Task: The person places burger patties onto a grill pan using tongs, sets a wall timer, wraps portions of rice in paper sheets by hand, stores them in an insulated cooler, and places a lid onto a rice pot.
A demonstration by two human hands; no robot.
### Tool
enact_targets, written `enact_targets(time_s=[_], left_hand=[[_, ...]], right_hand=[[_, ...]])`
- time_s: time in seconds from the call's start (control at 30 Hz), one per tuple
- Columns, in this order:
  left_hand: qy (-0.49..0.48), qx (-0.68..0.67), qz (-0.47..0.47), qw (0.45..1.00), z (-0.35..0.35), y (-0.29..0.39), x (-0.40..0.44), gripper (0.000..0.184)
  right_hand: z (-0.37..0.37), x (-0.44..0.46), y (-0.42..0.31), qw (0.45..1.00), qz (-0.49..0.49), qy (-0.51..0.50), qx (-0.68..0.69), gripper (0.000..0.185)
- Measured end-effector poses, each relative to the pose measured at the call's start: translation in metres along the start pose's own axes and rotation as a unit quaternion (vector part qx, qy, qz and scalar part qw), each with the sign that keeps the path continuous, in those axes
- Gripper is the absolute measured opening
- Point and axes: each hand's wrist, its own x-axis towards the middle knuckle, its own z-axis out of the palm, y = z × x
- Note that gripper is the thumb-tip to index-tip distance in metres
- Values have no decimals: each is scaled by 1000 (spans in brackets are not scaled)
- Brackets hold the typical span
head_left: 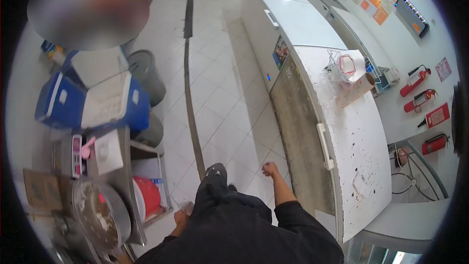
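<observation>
My right hand (269,168) hangs over the tiled floor beside the chest freezer (303,117). Its fingers are curled in, and nothing shows in them. Low on my other side, my left hand (181,218) is close to my leg, near the steel table (128,166). Its fingers are mostly hidden, so I cannot make out whether they hold anything. On that table stand a large round metal pan (122,210) with pale residue inside, a pink scoop (88,147) and a white sheet (108,150).
An open blue cooler (51,100) and a grey bin (149,78) stand left. A red container (146,198) sits under the table. On the right freezer top lie a plastic-wrap roll (359,89) and wire racks. Fire extinguishers (416,82) hang on the wall. Tiled floor (220,93) runs ahead.
</observation>
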Motion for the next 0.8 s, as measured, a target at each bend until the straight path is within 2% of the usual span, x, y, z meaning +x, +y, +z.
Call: enact_targets(time_s=[0.03, 0.13, 0.23, 0.3, 0.37, 0.43, 0.47, 0.53, 0.57, 0.6, 0.67, 0.73, 0.8], left_hand=[[-16, -1, -11, 1000, -11, 16, 20, 37], [-63, 13, -11, 998, -50, 80, 98, 38], [-82, 36, 21, 996, -85, 141, 202, 38], [-82, 62, 68, 992, -130, 192, 278, 38], [-49, 85, 119, 988, -180, 248, 363, 39], [35, 63, 154, 985, -247, 315, 449, 39], [87, 2, 156, 984, -273, 341, 479, 40], [165, -65, 201, 963, -339, 400, 537, 40], [193, -72, 238, 949, -370, 427, 568, 39], [185, -79, 226, 953, -396, 452, 601, 38], [166, -95, 203, 960, -437, 501, 661, 35], [177, -93, 203, 959, -474, 553, 712, 35], [178, -112, 174, 962, -493, 596, 741, 36]], right_hand=[[-9, 16, -54, 999, -15, 29, 31, 24], [-32, 85, -167, 998, -35, 16, 54, 29], [-45, 152, -242, 999, 8, -25, 42, 33], [-50, 200, -271, 995, 72, -66, 23, 32], [-66, 244, -323, 982, 134, -133, 8, 32], [-107, 319, -414, 990, 63, -120, 34, 27], [-125, 349, -443, 992, 32, -111, 58, 25], [-158, 415, -502, 995, -39, -16, 86, 27], [-175, 456, -527, 992, -109, 49, 36, 30], [-193, 498, -554, 977, -177, 115, -13, 32], [-243, 529, -637, 955, -201, 213, -49, 34], [-288, 571, -702, 908, -244, 326, -98, 40], [-334, 590, -766, 873, -259, 389, -141, 45]])
